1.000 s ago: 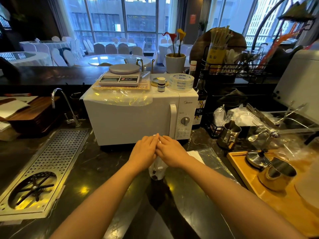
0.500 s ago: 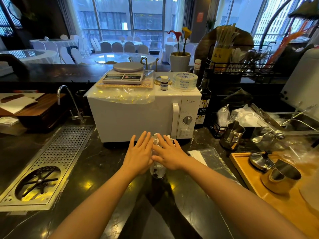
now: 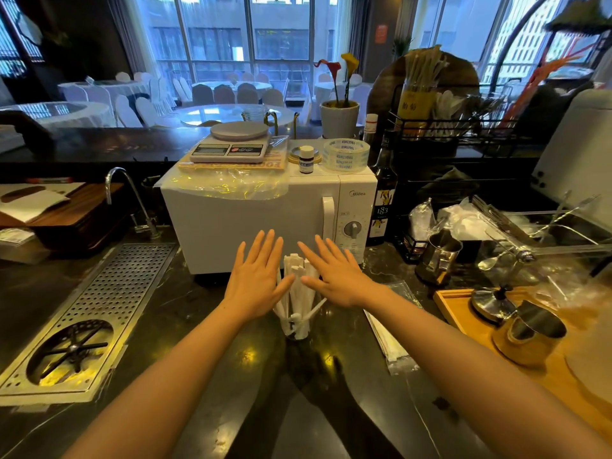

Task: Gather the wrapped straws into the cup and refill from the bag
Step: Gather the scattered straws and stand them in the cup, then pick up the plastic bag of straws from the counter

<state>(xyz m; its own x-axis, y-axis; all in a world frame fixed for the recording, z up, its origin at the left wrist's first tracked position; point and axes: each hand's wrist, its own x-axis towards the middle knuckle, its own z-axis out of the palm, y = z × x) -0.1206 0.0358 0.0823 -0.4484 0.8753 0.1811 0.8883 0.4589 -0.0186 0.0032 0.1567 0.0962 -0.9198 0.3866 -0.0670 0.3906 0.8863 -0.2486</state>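
Observation:
A clear cup (image 3: pixel 295 326) stands on the dark counter in front of the microwave, holding several white wrapped straws (image 3: pixel 297 276) upright. My left hand (image 3: pixel 256 278) is flat and spread just left of the straws. My right hand (image 3: pixel 334 274) is spread just right of them. Both palms face down, fingers apart, thumbs near the bundle, holding nothing. A clear plastic bag (image 3: pixel 387 329) with wrapped straws in it lies flat on the counter to the right of the cup, partly hidden by my right forearm.
A white microwave (image 3: pixel 265 223) stands right behind the cup, with a scale and tape on top. A metal drip tray (image 3: pixel 92 313) lies left. A wooden tray (image 3: pixel 463 309) with steel pitchers sits right, and a steel jug (image 3: pixel 438 256) stands behind the bag.
My hands were closed together over the straw tops; they have opened and spread apart, uncovering the straws standing in the cup.

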